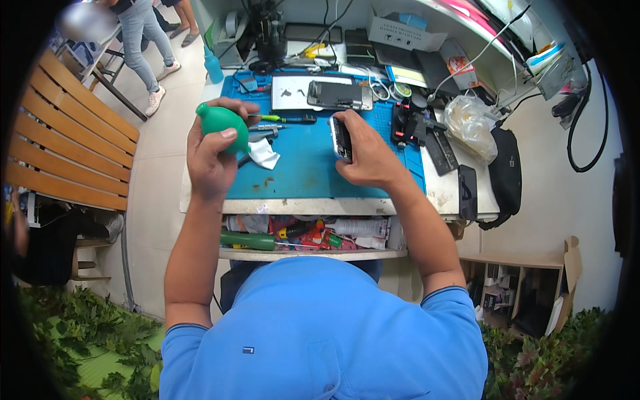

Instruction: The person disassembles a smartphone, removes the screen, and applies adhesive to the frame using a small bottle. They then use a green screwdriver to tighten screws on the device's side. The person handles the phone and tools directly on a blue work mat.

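My left hand (210,163) is wrapped round a green rubber air blower bulb (227,127), raised over the left side of the blue work mat (293,179). In my right hand (375,157) a phone with its insides exposed (341,141) is gripped by the edges and tilted up. Between the hands lie a green and black screwdriver (287,119), metal tweezers-like tools (265,131) and a crumpled white wipe (265,155). Behind them, a dark phone part (339,95) rests partly on a white-bordered tray (287,101).
Below the mat, an open drawer (313,253) holds tools and a green cylinder. A black clamp-like device (410,123), a clear plastic bag (472,123) and a black pouch (505,177) sit to the right. A microscope-like stand (268,33) is at the back. A wooden slatted bench (73,137) stands left.
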A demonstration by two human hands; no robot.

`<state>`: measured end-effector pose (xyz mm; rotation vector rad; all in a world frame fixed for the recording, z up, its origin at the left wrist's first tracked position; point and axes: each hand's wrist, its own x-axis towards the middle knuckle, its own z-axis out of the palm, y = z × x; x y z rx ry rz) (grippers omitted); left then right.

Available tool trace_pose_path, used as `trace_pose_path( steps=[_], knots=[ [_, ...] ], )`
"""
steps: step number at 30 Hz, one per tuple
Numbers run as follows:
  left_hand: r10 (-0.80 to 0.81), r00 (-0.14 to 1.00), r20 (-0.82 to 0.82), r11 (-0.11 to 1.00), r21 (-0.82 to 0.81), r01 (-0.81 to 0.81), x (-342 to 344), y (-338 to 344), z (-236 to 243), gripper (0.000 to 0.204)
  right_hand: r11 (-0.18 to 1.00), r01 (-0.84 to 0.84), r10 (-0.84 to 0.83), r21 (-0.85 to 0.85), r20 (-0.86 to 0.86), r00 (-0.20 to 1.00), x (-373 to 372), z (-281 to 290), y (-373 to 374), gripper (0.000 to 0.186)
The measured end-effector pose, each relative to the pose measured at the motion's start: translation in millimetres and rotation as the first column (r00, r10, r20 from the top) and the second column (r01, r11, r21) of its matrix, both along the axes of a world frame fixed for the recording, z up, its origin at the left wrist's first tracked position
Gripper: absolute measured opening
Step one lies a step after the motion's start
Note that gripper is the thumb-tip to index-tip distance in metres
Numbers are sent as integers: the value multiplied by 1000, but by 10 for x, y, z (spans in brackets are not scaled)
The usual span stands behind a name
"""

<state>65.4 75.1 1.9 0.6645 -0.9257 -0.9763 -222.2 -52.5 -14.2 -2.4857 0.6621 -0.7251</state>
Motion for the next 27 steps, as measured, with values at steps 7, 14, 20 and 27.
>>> trace_pose_path(
  steps=[7, 14, 20, 27],
  knots=[
    [-23, 999, 26, 932, -362, 31, -391, -351, 484, 39, 968, 244, -251, 57, 214, 944, 341, -61, 104, 74],
    [-41, 999, 0, 901, -432, 37, -699, -478, 582, 28, 968, 246, -212, -44, 372, 904, 506, -103, 173, 66],
    [43, 998, -39, 896, -440, -55, -836, -450, 599, 20, 972, 220, -235, 85, 323, 917, 512, -109, 194, 79],
    [74, 997, 4, 895, -442, -65, -854, -477, 562, 22, 971, 230, -237, 62, 344, 909, 512, -108, 216, 75]
  ],
)
